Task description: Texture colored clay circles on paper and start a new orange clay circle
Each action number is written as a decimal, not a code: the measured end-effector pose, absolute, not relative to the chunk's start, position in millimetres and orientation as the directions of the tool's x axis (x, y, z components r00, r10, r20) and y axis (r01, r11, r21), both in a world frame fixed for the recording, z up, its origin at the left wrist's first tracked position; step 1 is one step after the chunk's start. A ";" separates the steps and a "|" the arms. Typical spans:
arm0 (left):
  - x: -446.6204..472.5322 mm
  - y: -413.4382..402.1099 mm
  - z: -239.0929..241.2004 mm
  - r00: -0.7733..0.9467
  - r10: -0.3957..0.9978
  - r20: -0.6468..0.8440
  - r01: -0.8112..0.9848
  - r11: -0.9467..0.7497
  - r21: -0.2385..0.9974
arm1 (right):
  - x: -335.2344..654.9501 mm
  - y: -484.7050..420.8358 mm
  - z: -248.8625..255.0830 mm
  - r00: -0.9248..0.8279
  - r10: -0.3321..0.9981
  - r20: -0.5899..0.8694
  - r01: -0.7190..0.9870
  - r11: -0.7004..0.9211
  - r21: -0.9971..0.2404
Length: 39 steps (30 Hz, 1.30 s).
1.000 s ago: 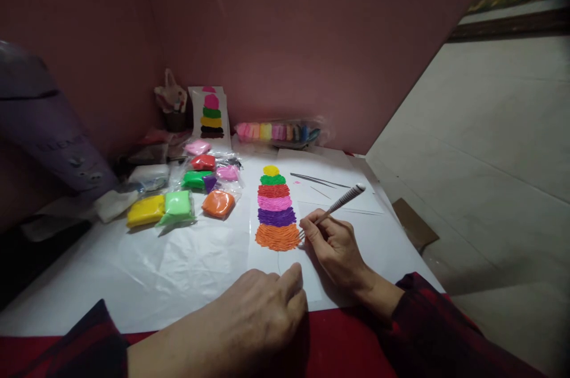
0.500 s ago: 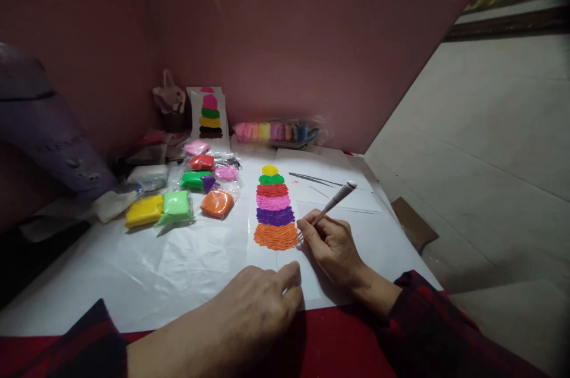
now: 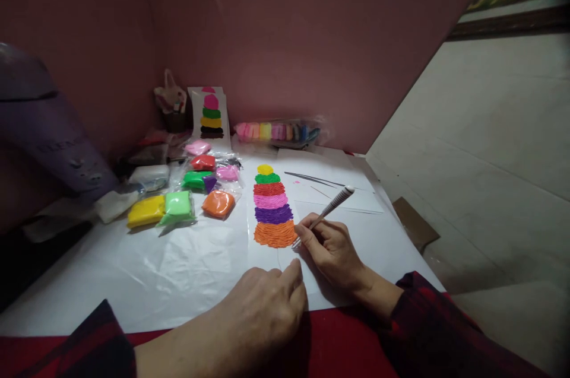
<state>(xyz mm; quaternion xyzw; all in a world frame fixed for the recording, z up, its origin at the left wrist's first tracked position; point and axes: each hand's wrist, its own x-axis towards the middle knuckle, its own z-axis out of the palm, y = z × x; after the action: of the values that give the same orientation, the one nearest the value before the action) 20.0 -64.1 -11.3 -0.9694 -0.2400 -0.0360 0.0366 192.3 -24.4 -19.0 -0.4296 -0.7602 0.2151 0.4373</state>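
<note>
My right hand (image 3: 332, 247) is closed around a fork (image 3: 332, 209) with a ribbed handle, its tines pointing down at the lower right edge of the clay picture (image 3: 274, 200). That picture is a stack of textured clay bands on white paper (image 3: 320, 289): orange at the bottom, then purple, pink, red, green and a yellow top. Near the paper's front edge lies my left hand (image 3: 262, 307), below the orange band, with its fingers curled and pressed together. Whatever may be between those fingertips is hidden.
Several bagged clay pieces (image 3: 178, 209) lie to the left. Dark thin tools (image 3: 312, 178) rest on the paper at the right. Behind stand a printed stack picture (image 3: 211, 114) and a pack of coloured clay (image 3: 276, 130). A purple bottle (image 3: 57, 129) leans into the left side.
The fork's tines have shifted slightly down and left, to the lower corner of the orange band. My left thumb and forefinger have closed together. The clay picture's upper part appears slightly shifted left.
</note>
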 end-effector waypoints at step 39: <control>16.9 -63.6 -23.0 0.810 0.493 0.317 0.454 -0.870 0.192 | 192.0 -29.0 -22.5 -0.200 0.864 0.461 0.346 0.503 -0.792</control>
<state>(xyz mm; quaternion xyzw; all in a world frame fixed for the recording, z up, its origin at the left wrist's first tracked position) 16.9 -63.6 -23.0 -0.9499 -0.2492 -0.1808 -0.0535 192.0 -29.0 -22.5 -0.4172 -0.7252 0.2728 0.4750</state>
